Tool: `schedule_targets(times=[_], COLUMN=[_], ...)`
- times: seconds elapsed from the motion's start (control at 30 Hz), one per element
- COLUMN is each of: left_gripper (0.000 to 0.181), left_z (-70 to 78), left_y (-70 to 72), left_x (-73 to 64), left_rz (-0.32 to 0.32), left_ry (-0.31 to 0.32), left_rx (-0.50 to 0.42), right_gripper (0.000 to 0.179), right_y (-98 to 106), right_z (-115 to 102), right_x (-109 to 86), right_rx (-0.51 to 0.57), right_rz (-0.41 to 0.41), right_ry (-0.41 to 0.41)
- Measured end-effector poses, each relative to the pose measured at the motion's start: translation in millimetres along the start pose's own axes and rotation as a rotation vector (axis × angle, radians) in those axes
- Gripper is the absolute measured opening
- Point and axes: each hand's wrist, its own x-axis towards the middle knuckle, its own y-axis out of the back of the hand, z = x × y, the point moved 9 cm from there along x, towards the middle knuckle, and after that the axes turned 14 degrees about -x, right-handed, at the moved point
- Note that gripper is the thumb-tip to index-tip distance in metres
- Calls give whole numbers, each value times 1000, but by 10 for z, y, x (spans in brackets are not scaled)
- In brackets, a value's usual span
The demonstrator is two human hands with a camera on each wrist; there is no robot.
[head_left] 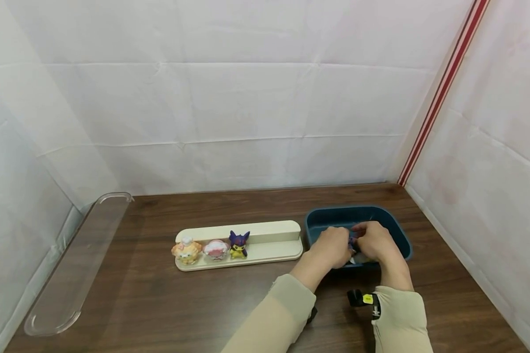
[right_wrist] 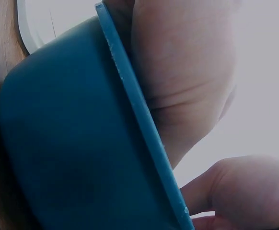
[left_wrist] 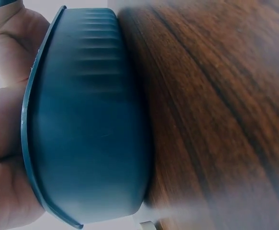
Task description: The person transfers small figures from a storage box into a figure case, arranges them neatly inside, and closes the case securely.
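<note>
Both hands reach into a dark blue bin (head_left: 335, 218) at the right of the table. My left hand (head_left: 333, 246) bends over its near left side, and my right hand (head_left: 374, 239) comes in from the right. Between them shows a small purple-blue thing (head_left: 351, 240), right at the fingertips of both. Pale and yellowish bits (head_left: 358, 258) lie below it in the bin. In the wrist views the bin's outer wall (left_wrist: 91, 120) hides the fingertips, so I cannot tell what each hand holds.
Left of the bin stands a long cream tray (head_left: 274, 251) with a raised back step. On it are an orange-yellow figurine (head_left: 187, 251), a pink-and-white one (head_left: 216, 250) and a purple-eared yellow one (head_left: 238, 245). A clear plastic cover (head_left: 81, 264) lies at the table's left edge.
</note>
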Motion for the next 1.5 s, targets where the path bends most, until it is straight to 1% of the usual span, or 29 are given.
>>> schedule_targets(times=[0.17,0.33,0.57,0.67,0.77,0.97,1.23,1.37,1.5], left_gripper=[17,17,27,33,35,37,38,37,36], left_z=[-18,3,26,22,19,36,59,62,49], left_y=[34,103,199,255,315,431,561,634,712], left_x=[-9,-23,-50,-80,-112,-202,-341,-416,-495], left_rz=[25,55,107,130,144,173,213,239,264], left_ry=[12,-3,-31,-35,-40,-66,-91,-114,-152], left_rx=[-50,-64,-34,-51,-80,-93,-59,-55,-71], right_gripper=[41,39,40,40,39,38,38,39,40], right_y=[31,82,149,179,209,299,373,399,413], right_z=[-9,-30,-93,-124,-157,-243,-354,-409,-468], right_x=[-9,-21,-61,-83,-106,-175,-246,-285,-324], right_rx=[23,48,48,64,86,104,102,108,128], right_rz=[30,64,111,118,121,148,179,188,183], right_ry=[5,25,51,58,69,109,170,196,211])
